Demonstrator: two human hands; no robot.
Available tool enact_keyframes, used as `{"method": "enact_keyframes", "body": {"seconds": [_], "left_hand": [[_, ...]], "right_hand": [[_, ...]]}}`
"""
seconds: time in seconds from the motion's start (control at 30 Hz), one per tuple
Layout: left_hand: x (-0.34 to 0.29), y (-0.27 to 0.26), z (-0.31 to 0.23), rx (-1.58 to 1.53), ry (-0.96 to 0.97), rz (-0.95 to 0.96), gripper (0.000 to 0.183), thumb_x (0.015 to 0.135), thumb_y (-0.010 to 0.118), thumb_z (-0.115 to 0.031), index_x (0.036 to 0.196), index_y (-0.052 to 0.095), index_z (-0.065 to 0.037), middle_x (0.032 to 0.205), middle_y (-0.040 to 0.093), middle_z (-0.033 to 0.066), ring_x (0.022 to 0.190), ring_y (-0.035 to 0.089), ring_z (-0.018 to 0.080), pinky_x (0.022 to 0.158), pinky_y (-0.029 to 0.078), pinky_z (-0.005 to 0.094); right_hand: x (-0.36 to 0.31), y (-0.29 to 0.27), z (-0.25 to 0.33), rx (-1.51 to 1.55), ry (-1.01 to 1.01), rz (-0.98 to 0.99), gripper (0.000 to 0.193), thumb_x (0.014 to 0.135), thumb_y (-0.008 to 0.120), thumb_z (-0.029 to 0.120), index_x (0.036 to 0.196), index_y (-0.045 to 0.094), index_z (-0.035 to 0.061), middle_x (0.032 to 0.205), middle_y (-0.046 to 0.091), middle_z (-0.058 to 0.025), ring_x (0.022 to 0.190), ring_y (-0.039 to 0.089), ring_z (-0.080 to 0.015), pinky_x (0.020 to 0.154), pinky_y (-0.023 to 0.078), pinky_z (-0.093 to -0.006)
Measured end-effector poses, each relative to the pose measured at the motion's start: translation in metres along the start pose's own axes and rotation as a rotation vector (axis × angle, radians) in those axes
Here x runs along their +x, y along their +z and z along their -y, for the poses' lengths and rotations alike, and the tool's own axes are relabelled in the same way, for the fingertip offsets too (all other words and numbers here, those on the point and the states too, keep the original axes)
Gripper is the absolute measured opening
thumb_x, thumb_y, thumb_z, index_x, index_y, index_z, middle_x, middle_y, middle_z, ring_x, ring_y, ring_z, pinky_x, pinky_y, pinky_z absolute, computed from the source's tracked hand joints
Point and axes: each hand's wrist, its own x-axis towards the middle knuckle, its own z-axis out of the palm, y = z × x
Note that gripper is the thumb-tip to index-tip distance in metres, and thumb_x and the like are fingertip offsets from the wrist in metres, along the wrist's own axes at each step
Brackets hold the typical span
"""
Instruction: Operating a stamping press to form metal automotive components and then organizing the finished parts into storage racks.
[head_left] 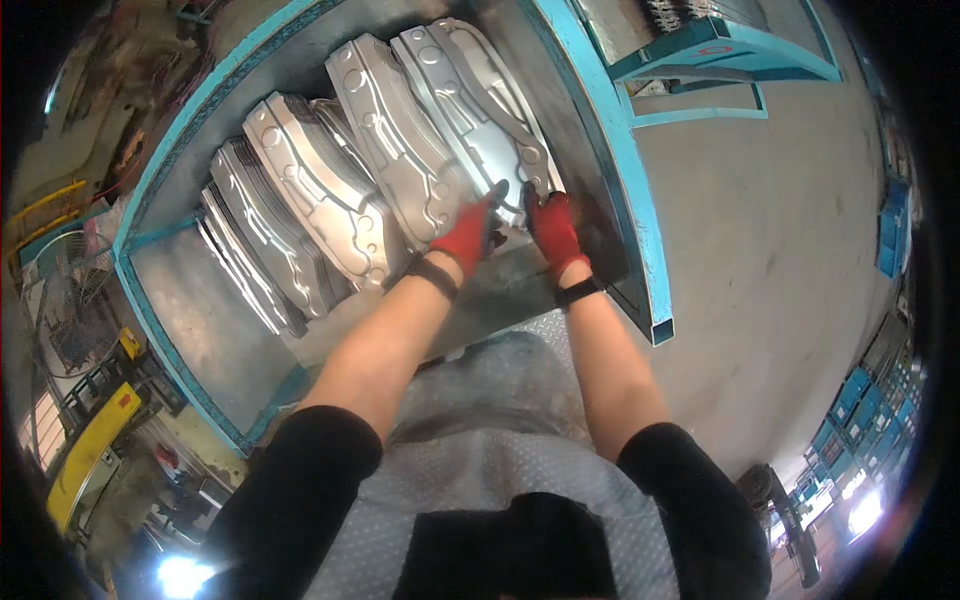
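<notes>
The silver metal panel (475, 115) stands at the right end of a row inside an open box (640, 215), its lower end at both hands. It is long and shiny, with wavy edges, raised ribs and round pressed shapes.

The left hand (472, 232) and right hand (555, 228) are near each other but apart, in red gloves with dark fingertips (499, 190). The left fingers reach over the panel's lower end, and the right fingers are bent at its lower right corner; I cannot tell whether either hand is clamped on it.

Left of the panel lean more stacks (390, 135) of similar pressed sheets, some bright, others duller grey. The box has smooth grey metal walls and a square-tube rim of chipped blue paint. A blue frame (745, 62) at upper right bears a red mark (715, 50) too small to read.

Black bands (432, 273) circle both wrists, below them black sleeves (320, 465) and a grey dotted apron (475, 475). Beyond lie a scuffed grey floor (760, 230), a round wire-caged fan (80, 320) and a yellow bar (90, 450).
</notes>
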Motion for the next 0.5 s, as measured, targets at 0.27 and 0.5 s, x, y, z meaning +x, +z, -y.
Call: {"method": "enact_keyframes", "body": {"seconds": [0.27, 0.5], "left_hand": [[-0.001, 0.006, -0.008, -0.007, -0.056, 0.182, 0.051, 0.077, 0.056, -0.064, 0.084, 0.055, -0.014, 0.065, 0.049, 0.0011, 0.054, 0.05, 0.0152, 0.045, 0.04, 0.0269], [-0.046, 0.029, -0.058, -0.29, -0.023, 0.271, 0.058, 0.079, 0.045, -0.071, 0.102, 0.054, -0.018, 0.074, 0.053, 0.001, 0.057, 0.051, 0.0181, 0.043, 0.036, 0.0291]], "right_hand": [[0.002, -0.054, 0.001, 0.8, 0.238, 0.304, 0.036, 0.079, 0.066, 0.032, 0.082, 0.061, -0.0034, 0.074, 0.063, -0.0097, 0.066, 0.057, -0.0173, 0.061, 0.046, -0.0318], [0.017, -0.091, 0.097, 0.11, -0.008, 0.166, 0.052, 0.073, 0.07, 0.041, 0.095, 0.061, -0.0055, 0.085, 0.064, -0.024, 0.082, 0.063, -0.0319, 0.071, 0.046, -0.0376]]}}
